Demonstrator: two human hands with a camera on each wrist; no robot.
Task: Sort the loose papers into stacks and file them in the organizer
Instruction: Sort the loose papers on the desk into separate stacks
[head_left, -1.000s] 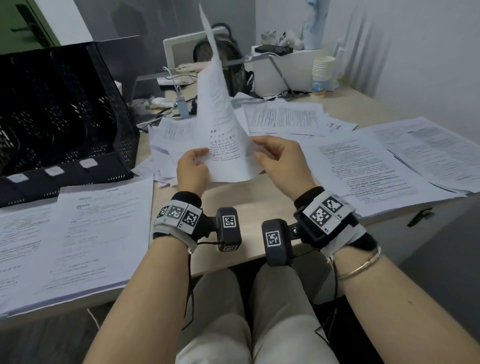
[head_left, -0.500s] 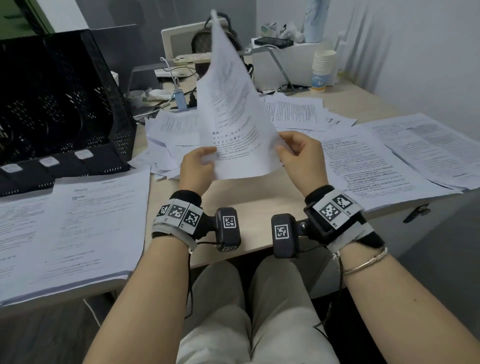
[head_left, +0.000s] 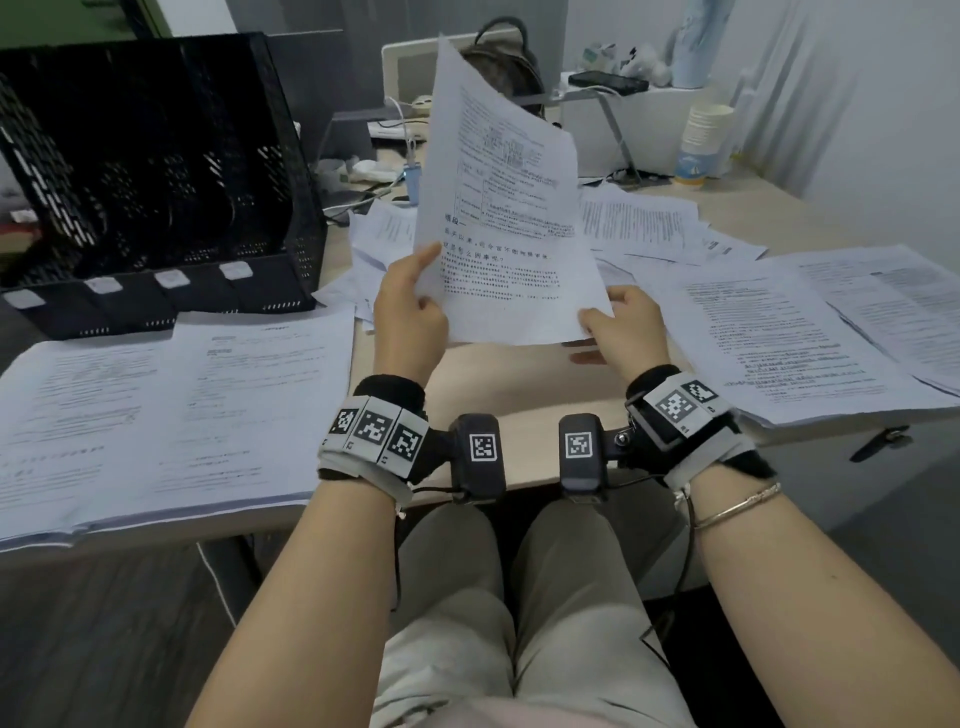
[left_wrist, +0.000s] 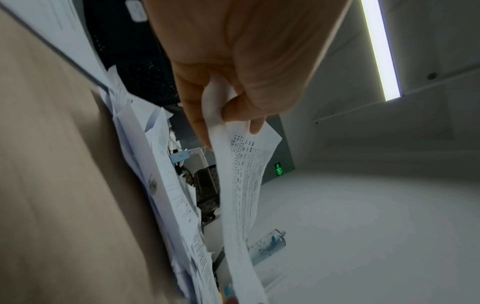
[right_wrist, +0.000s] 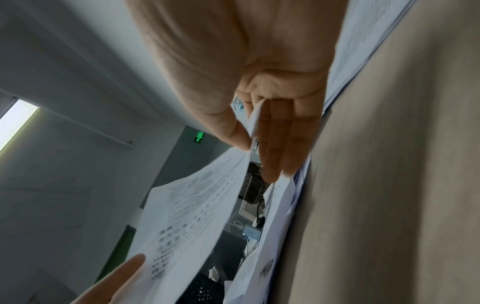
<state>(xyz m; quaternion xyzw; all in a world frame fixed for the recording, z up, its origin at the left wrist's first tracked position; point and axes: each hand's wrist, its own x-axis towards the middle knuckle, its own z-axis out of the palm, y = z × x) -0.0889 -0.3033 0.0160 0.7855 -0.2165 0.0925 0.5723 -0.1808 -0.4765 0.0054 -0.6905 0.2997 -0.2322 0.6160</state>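
I see the counter (head_left: 519, 384) spread beneath my hands, its bare wood showing just below them. Off to the left of my left hand stands the black mesh organizer (head_left: 156, 171), tilted back, its compartments dark. In front of it, left of my left wrist, lies a wide flat stack of papers (head_left: 171, 410). To the right of my right hand more printed stacks (head_left: 789, 343) lie overlapping, and beyond both hands a loose heap of sheets (head_left: 639, 223) covers the counter. Further beyond my right hand stands a stack of paper cups (head_left: 704, 140).

Between my hands I hold one printed sheet (head_left: 498, 218) upright above the counter, its top curling away from me. My left hand (head_left: 410, 317) pinches its lower left edge, thumb on the printed face and fingers curled behind. My right hand (head_left: 623, 327) pinches the lower right corner, thumb in front and fingers behind the paper.
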